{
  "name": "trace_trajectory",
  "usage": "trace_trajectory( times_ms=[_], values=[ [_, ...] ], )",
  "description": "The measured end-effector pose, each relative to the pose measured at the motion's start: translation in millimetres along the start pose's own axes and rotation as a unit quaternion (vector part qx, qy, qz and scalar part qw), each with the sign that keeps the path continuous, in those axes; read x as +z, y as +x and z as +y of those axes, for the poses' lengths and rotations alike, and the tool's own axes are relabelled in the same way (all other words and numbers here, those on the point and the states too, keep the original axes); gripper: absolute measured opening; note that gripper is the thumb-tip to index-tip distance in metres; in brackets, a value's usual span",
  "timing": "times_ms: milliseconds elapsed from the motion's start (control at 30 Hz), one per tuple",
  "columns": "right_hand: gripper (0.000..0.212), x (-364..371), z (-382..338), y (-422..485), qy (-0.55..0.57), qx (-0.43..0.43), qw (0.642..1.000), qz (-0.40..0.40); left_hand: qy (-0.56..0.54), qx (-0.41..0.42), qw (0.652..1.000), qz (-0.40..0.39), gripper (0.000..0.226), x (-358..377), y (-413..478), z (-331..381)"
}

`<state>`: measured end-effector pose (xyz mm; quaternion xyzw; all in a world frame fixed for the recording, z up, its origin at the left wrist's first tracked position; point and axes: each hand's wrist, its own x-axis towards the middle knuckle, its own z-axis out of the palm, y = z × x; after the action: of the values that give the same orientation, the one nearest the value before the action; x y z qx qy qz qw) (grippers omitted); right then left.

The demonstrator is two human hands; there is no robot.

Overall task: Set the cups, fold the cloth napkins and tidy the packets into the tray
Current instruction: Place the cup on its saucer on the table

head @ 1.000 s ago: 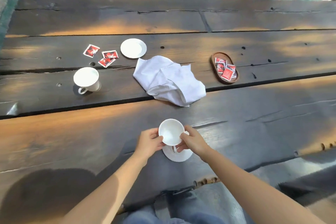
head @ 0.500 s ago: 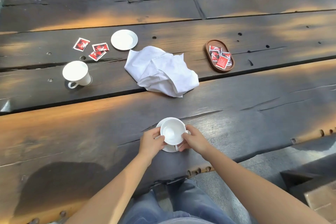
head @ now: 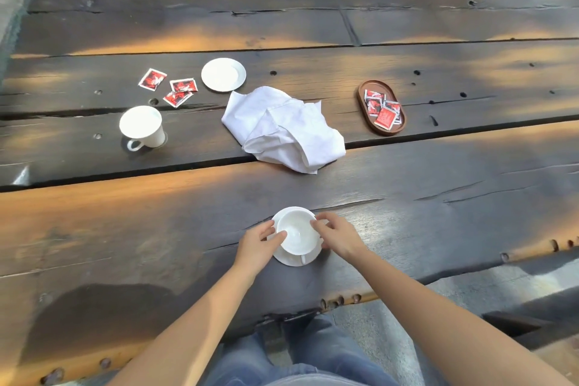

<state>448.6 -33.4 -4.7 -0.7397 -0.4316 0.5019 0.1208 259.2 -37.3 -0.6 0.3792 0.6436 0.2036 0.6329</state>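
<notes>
My left hand [head: 258,244] and right hand [head: 340,236], fingers curled, pinch the rim of the white cup [head: 296,233], which sits on its saucer [head: 291,260].

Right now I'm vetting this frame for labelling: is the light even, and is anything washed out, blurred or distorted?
Head view: uneven light, orange sun patches across the dark table; the far cup, spare saucer and held cup wash out to near-flat white. Head view: the wide lens bows the far planks, and print on the packets in the tray is too soft to read.
</notes>
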Motion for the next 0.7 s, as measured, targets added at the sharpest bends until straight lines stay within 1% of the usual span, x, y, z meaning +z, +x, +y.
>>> trace_trajectory(
  times_ms=[33,100,233,367,467,600,700],
  values=[
    [0.029,-3.4,-4.3,2.3,-0.010,-0.010,1.000,0.026,-0.001,-0.002,1.000,0.009,0.053,-3.7,0.5,1.8],
    [0.030,-8.0,-18.3,7.1,-0.027,-0.044,0.997,0.057,-0.002,0.001,1.000,0.026,0.058,-13.7,1.5,7.3],
    [0.028,-0.9,-60.7,21.0,-0.033,-0.128,0.989,0.064,-0.007,0.016,0.998,0.064,0.057,-46.7,3.4,23.5],
    [0.027,27.1,-112.5,39.9,-0.031,-0.183,0.982,0.024,-0.018,0.038,0.992,0.116,0.053,-96.0,7.8,38.2],
    [0.031,55.1,-151.4,57.9,-0.032,-0.202,0.979,-0.022,-0.039,0.039,0.986,0.157,0.052,-139.1,16.9,47.0],
    [0.035,94.5,-198.0,86.8,-0.025,-0.203,0.977,-0.061,-0.065,0.032,0.974,0.213,0.048,-196.1,42.3,60.0],
    [0.037,121.7,-227.7,109.4,0.010,-0.175,0.980,-0.094,-0.062,0.037,0.964,0.257,0.043,-234.0,68.2,72.4]
  ],
)
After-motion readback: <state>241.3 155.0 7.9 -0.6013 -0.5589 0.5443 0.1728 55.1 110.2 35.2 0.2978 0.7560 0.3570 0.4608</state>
